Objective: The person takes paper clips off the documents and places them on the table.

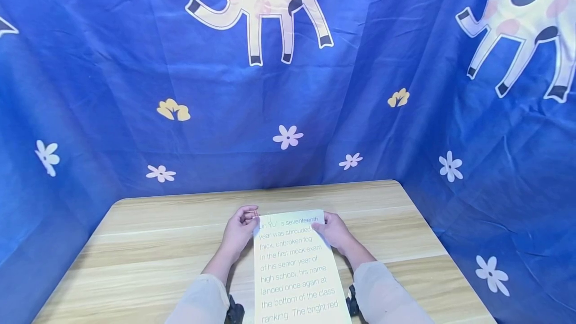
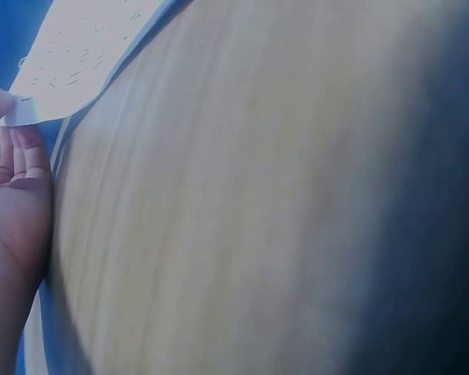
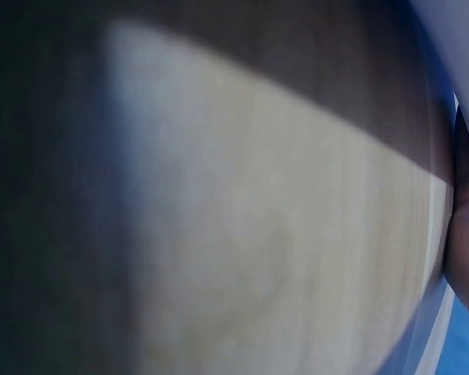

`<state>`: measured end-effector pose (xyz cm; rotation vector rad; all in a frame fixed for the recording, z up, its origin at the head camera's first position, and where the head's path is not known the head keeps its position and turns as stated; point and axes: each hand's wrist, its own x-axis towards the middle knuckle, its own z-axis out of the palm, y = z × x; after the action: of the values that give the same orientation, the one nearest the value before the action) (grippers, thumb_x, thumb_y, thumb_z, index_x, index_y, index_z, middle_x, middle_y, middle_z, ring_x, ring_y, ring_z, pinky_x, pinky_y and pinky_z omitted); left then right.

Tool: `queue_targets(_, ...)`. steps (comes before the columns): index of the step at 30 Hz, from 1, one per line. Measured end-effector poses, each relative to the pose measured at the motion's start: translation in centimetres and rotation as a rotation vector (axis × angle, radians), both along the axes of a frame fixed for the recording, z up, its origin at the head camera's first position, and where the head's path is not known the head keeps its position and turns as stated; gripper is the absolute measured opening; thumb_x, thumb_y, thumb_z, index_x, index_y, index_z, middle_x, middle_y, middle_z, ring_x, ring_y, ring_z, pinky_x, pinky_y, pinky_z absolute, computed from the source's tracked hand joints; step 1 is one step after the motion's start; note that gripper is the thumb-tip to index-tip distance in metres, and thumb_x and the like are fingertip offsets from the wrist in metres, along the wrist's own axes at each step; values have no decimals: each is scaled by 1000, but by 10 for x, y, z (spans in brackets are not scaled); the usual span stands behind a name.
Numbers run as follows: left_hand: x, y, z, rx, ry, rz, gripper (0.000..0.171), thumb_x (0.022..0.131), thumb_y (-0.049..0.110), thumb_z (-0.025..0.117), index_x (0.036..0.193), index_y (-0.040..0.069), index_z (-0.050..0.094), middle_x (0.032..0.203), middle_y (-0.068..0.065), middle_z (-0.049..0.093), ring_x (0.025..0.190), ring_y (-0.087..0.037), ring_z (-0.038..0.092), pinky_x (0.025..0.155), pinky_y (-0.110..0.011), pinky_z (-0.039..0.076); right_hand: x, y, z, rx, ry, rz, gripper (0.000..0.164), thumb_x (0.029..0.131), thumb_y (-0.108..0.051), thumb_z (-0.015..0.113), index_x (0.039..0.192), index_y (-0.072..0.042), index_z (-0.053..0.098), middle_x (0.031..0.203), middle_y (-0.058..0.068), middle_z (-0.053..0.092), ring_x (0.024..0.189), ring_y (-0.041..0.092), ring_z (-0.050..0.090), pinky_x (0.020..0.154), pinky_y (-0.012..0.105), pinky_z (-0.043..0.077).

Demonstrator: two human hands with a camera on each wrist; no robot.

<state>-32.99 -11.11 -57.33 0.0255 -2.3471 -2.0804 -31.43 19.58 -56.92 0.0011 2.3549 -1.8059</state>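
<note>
A long pale yellow sheet of paper (image 1: 292, 269) printed with large English text is held up over the table, its lower end running out of the head view. Its top left corner is pinched by my left hand (image 1: 240, 229), the thumb on the printed face. A small thin reddish thing (image 1: 256, 212) shows at the left fingertips, too small to tell its kind. On the sheet's top edge is a faint loop (image 1: 269, 218), like a paper clip. My right hand (image 1: 338, 231) pinches the top right edge, thumb in front and fingers behind. The left wrist view shows the paper (image 2: 86, 55) between thumb and fingers.
The wood-grain table (image 1: 148, 249) lies below both hands. A blue cloth (image 1: 216, 124) with flowers and cartoon animals hangs behind and on both sides. Dark wrist straps (image 1: 235, 310) sit near the light sleeves (image 1: 200, 301).
</note>
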Motion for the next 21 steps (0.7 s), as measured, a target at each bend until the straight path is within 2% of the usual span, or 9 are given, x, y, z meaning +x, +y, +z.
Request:
queue_targets(6,-1,-1,3,-6,8,0,42,102,6,70,143,10,62,126,-12,70,102,-8,63,88,-12,56,-2,0,1,25,14,-4,29,105,-12,68,132,-4,72,113,11,82,83,17,75,78,30,63)
queue_targets(11,0,-2,8,-35,-10,-22,43,104,11,70,146,8,61,127,-13,70,106,-11,63,88,-14,57,-3,1,-2,32,13,2,28,106,-14,67,133,-5,71,108,9,82,82,16,75,78,29,63)
queue_targets(16,3,-9,11,-108,-55,-53,44,102,9,70,146,10,62,127,-12,71,106,-14,66,83,-21,59,-2,2,-4,32,1,12,28,106,-13,67,133,-5,71,105,7,82,80,16,76,77,30,64)
queue_targets(21,3,-25,15,-192,-50,-65,43,101,7,71,143,12,65,124,-11,72,103,-14,65,77,-21,59,-2,3,-1,42,11,10,28,106,-12,68,133,-5,71,105,6,82,81,16,75,79,30,63)
